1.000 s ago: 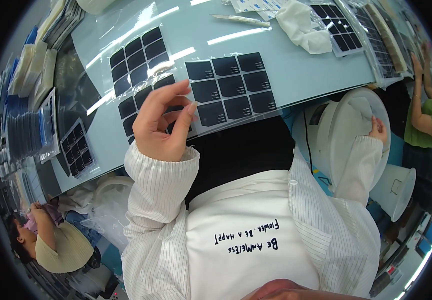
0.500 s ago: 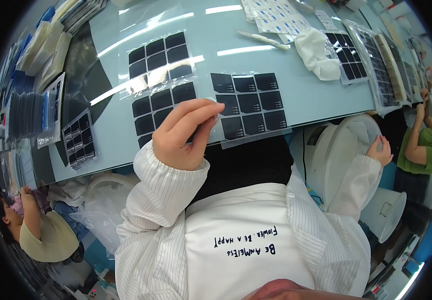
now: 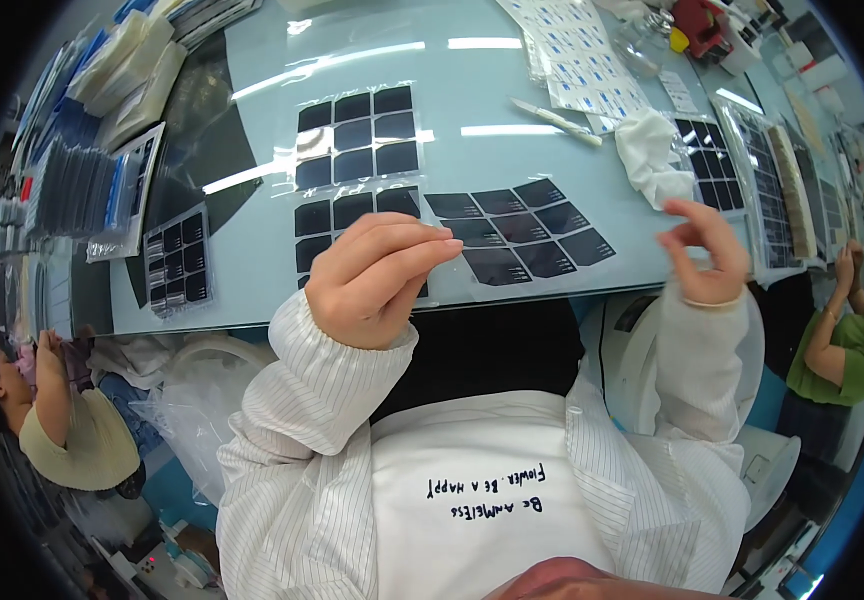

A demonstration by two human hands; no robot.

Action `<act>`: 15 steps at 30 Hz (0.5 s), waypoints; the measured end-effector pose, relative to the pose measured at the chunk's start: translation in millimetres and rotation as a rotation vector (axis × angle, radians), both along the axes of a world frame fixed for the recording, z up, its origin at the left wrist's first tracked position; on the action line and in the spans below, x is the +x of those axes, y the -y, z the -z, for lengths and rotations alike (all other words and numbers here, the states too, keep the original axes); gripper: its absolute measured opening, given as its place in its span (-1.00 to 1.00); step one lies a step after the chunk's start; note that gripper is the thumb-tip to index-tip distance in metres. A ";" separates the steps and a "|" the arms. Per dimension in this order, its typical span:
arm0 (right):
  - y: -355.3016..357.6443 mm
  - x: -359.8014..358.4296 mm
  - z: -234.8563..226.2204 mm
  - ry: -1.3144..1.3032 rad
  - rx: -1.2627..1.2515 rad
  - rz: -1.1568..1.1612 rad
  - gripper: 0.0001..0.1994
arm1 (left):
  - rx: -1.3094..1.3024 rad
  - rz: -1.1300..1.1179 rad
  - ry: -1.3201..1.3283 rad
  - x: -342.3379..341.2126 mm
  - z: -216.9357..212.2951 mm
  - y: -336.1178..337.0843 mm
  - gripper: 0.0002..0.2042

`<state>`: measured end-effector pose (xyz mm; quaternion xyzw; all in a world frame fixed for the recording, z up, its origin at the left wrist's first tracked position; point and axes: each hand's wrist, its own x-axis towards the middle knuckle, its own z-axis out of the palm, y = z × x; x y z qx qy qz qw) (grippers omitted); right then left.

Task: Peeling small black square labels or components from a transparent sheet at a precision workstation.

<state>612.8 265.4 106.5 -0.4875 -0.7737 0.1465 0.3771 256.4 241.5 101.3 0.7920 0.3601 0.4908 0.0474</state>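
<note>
Two bare hands in the head view, both at the near side of a pale, glossy worktop. Left hand: fingers bunched, tips pointing right, just beside the left edge of a clear film sheet with nine dark panels, three by three. Thumb tip hidden; cannot tell whether the fingers are closed on anything. The sheet sits at a slant between the hands, near the worktop's front edge. Right hand, slightly blurred: fingers curled but open, a gap between thumb and forefinger, just below a crumpled white cloth.

Left of the sheet, an upper panel sheet; below it a lower panel sheet, partly covered by the left hand. Farther left, a small panel sheet near a stack of clear sleeves.

Beyond the sheet, a slim white tool lies slantwise near blue-and-white patterned sheets. Right of the cloth, more dark panels. Co-worker in green at far right, another in pale yellow at far left
</note>
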 end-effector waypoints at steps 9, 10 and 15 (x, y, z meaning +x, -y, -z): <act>-37.0 -65.8 2.2 -0.615 -0.599 -0.179 -0.78 | -0.072 -0.116 0.098 -5.8 -39.3 -4.1 -0.72; -42.9 -67.4 -1.6 -0.616 -0.592 -0.192 -0.78 | -0.084 -0.118 0.108 -9.8 -43.8 -7.2 -0.72; -81.5 -87.2 -2.7 -0.572 -0.526 -0.355 -0.86 | -0.205 -0.175 0.292 -29.9 -51.6 -18.6 -0.76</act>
